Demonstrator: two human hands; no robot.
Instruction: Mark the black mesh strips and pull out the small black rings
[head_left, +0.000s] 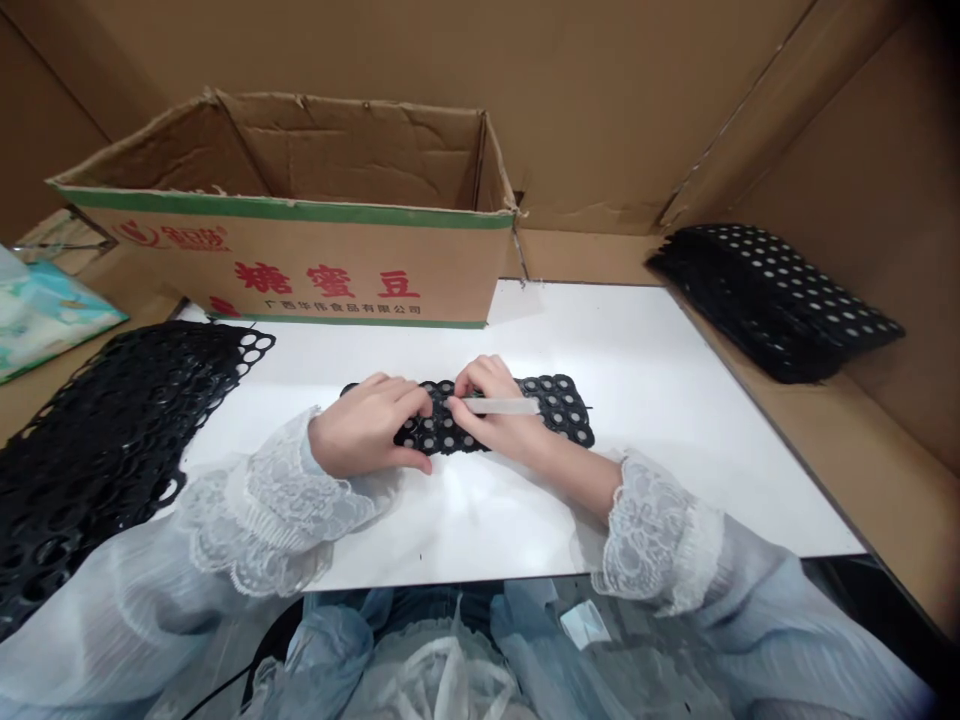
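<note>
A black sheet (559, 405) dotted with rows of round grey discs lies flat on the white tabletop, under both hands. My left hand (373, 423) rests on its left part, thumb stretched along the near edge and the other fingers bent on top. In my right hand (501, 408), over the middle of the sheet, is a slim whitish tool (504, 406), pinched between thumb and fingers. Its tip points left, toward my left hand, and is too small to make out clearly.
An open cardboard box (322, 265) stands at the back left. Black perforated sheets (97, 440) are heaped at the left. More black dotted sheets (780, 300) lie stacked at the right, beside cardboard walls. A green-and-white packet (56, 310) sits at the far left.
</note>
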